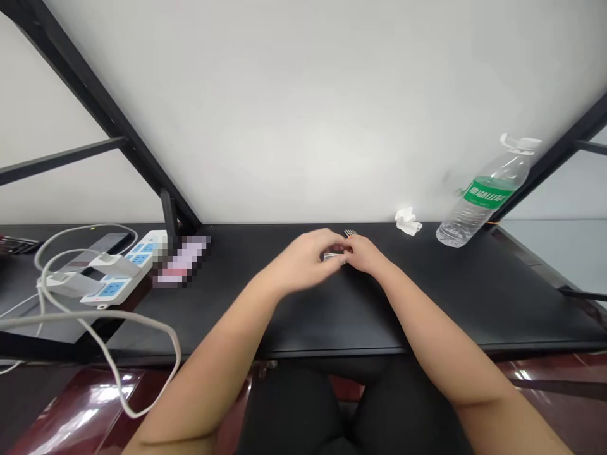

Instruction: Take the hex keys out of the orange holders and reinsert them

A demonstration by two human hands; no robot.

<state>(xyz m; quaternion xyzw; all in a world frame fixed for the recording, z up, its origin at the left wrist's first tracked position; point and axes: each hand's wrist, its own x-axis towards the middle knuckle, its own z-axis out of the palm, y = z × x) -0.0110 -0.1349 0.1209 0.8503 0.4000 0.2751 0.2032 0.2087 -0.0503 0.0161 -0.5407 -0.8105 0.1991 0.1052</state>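
At the middle of the black tabletop, my left hand (308,258) and my right hand (365,254) meet at the fingertips. A bundle of thin whitish sticks (351,232) juts out past the far side of my right hand, whose fingers are closed on it. More thin pale sticks (332,256) show in the gap between my left thumb and curled fingers. The left fingertips come together close to the right fingers, around the ends of these sticks. Fingers cover much of the sticks, so their exact kind and number are hidden.
Left on the black table (227,316) lie a white power strip (142,256) with plugged chargers, a looping white cable (109,354) and a pixelated flat item (183,262). Crumpled tissue (408,221) and a clear bottle (488,193) stand right, near the wall (303,114). Black frame bars rise at both sides.
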